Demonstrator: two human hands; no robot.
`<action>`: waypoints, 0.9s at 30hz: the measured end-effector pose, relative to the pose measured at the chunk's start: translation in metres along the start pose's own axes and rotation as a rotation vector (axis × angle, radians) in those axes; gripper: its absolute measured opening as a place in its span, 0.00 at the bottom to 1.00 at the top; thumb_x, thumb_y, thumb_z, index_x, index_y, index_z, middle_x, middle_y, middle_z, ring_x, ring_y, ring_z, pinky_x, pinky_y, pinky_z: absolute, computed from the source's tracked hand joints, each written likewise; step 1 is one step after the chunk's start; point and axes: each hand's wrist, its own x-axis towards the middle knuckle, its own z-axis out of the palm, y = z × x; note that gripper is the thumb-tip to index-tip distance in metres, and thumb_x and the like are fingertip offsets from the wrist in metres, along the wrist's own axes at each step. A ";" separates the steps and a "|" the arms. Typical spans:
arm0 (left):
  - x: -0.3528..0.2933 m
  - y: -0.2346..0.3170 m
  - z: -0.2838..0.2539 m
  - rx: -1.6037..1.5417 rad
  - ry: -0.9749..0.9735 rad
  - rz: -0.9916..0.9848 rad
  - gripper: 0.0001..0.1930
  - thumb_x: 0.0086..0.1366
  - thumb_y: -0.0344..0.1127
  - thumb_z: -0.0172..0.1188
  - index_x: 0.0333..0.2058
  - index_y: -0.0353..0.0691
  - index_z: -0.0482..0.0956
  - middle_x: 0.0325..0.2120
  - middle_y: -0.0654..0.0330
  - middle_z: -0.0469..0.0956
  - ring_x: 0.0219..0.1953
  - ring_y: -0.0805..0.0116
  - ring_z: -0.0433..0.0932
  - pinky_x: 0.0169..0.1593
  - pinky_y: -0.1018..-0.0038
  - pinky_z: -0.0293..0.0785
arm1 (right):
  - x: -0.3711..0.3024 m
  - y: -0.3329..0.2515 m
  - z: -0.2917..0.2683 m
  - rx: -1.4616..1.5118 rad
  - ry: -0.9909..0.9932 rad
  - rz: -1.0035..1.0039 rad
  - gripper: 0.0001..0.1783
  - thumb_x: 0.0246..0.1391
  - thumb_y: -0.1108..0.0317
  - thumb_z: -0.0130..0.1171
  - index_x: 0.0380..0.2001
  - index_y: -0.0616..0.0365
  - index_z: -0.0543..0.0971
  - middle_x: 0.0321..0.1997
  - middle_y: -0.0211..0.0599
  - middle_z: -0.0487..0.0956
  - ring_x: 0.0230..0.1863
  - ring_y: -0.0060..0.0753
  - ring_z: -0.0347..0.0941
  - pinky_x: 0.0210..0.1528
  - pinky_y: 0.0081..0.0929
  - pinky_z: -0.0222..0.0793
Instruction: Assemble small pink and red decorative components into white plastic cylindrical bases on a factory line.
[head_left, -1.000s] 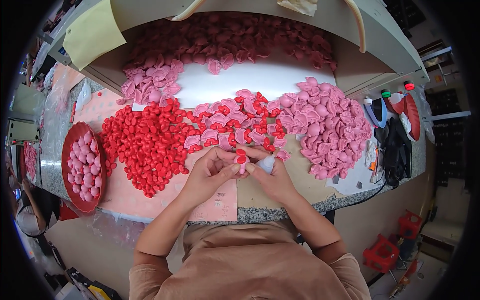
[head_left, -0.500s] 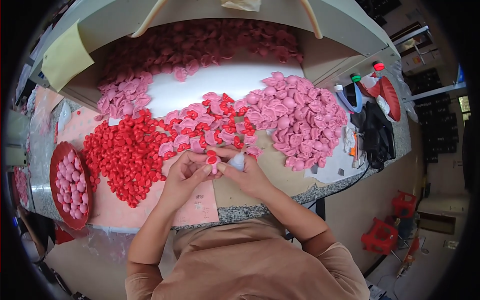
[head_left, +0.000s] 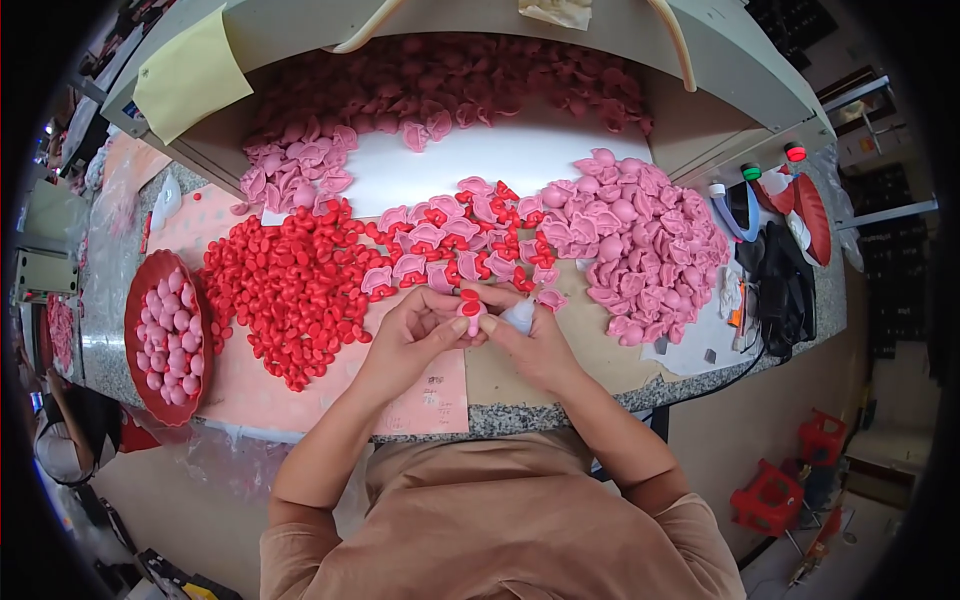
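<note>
Close together above the table's near edge, both my hands are at one small pink plastic piece with a red bow-shaped part (head_left: 471, 304) on it. My left hand (head_left: 412, 338) pinches it from the left between thumb and fingers. My right hand (head_left: 541, 348) presses its thumb against the piece from the other side. It also keeps a small translucent squeeze bottle (head_left: 520, 316) tucked in its fingers. Just beyond my hands lie rows of pink shell-shaped pieces (head_left: 410, 266) with red parts among them.
A heap of red parts (head_left: 290, 285) lies left, a heap of pink pieces (head_left: 655, 250) right. The far left has a red tray (head_left: 140, 350) of pink balls. Behind, a grey open-fronted box (head_left: 735, 130) holds more pink pieces. A black bag-like item (head_left: 785, 290) sits right; another person (head_left: 65, 435) is far left.
The whole view has shifted, so the table and my hands appear farther right. My hands keep their hold on the pink and red piece, with little change in finger position.
</note>
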 end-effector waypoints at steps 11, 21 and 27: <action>-0.001 -0.003 0.003 0.021 0.015 0.024 0.10 0.64 0.28 0.51 0.43 0.33 0.65 0.38 0.56 0.74 0.40 0.69 0.76 0.47 0.72 0.74 | 0.000 0.004 0.000 0.071 0.028 0.022 0.21 0.56 0.71 0.51 0.54 0.60 0.68 0.48 0.30 0.72 0.45 0.16 0.67 0.45 0.17 0.64; -0.002 -0.010 0.015 0.307 0.123 0.204 0.22 0.55 0.27 0.63 0.45 0.36 0.62 0.37 0.57 0.72 0.38 0.73 0.74 0.41 0.78 0.74 | 0.000 0.004 0.002 0.145 0.002 -0.034 0.23 0.56 0.70 0.53 0.55 0.59 0.65 0.48 0.31 0.71 0.47 0.21 0.67 0.50 0.20 0.63; -0.003 -0.012 0.009 0.423 0.168 0.195 0.20 0.55 0.25 0.61 0.45 0.36 0.63 0.38 0.57 0.71 0.41 0.73 0.73 0.42 0.78 0.73 | 0.000 0.012 0.000 0.078 0.016 -0.082 0.22 0.56 0.70 0.52 0.54 0.61 0.66 0.47 0.33 0.72 0.49 0.23 0.66 0.52 0.23 0.62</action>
